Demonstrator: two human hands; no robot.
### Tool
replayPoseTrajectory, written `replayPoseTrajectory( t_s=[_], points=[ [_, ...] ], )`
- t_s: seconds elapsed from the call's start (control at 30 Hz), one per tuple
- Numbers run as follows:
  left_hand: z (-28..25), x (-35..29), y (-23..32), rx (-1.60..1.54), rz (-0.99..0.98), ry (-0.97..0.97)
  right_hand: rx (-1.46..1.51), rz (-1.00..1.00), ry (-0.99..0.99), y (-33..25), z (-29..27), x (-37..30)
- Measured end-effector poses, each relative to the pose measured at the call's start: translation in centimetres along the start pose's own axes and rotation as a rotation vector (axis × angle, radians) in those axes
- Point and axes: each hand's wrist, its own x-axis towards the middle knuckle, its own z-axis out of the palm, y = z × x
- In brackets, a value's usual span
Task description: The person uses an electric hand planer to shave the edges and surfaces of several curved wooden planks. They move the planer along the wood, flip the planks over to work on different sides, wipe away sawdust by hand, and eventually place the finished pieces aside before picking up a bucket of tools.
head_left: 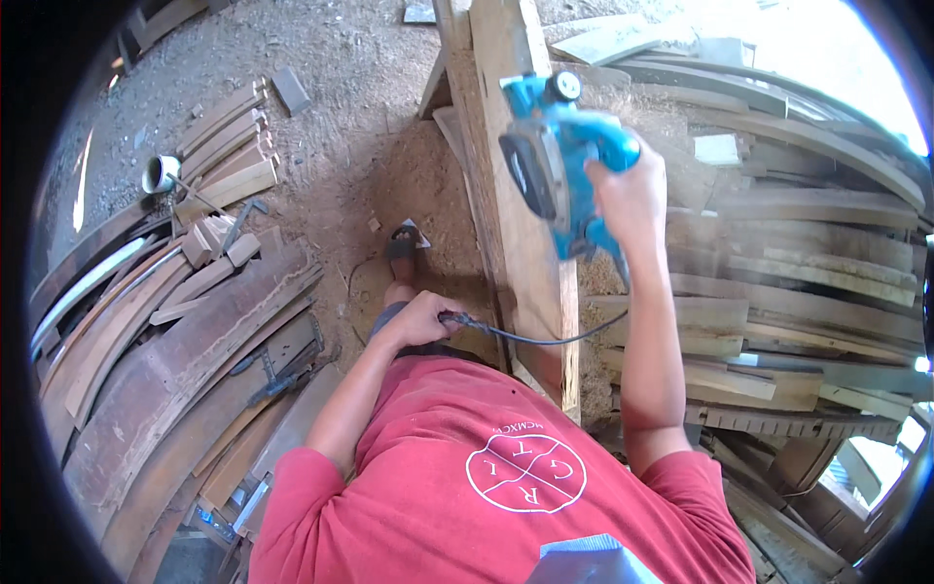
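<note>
My right hand (632, 195) is wrapped round the rear handle of a teal electric hand planer (556, 165). The planer is over a long wooden board (530, 282) that runs away from me; whether its sole touches the wood I cannot tell. A dark power cord (555, 341) loops from the tool back to my left hand (420, 319). Near my waist, that hand is closed on the cord, with a dark taped stretch of it showing past my fingers.
Stacked boards (808, 263) fill the right side. More planks (165, 380) lie at the left, with a clamp (268, 380) on them. A white cup (161, 173) stands by short wood blocks (229, 146). Sawdust (389, 185) covers the ground around my sandalled foot (403, 243).
</note>
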Motion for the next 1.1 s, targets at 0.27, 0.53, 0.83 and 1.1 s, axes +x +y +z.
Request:
replayPoseTrajectory(
  t_s=[0.27,0.53,0.83,1.1],
  points=[
    [-8.5,4.1,3.6,-0.145,-0.088,0.125,-0.176,-0.016,-0.031,-2.6,5.4,22.3],
    [-11.6,6.1,5.3,-0.238,0.020,0.407,0.138,-0.026,0.013,-5.2,10.3,43.9],
    [-10.8,3.5,3.6,-0.179,-0.066,0.741,0.042,0.043,-0.092,-1.5,8.0,33.6],
    [-3.7,-1.6,4.2,0.058,0.089,0.688,-0.074,0.010,-0.012,3.8,-3.8,-8.4]
  ],
)
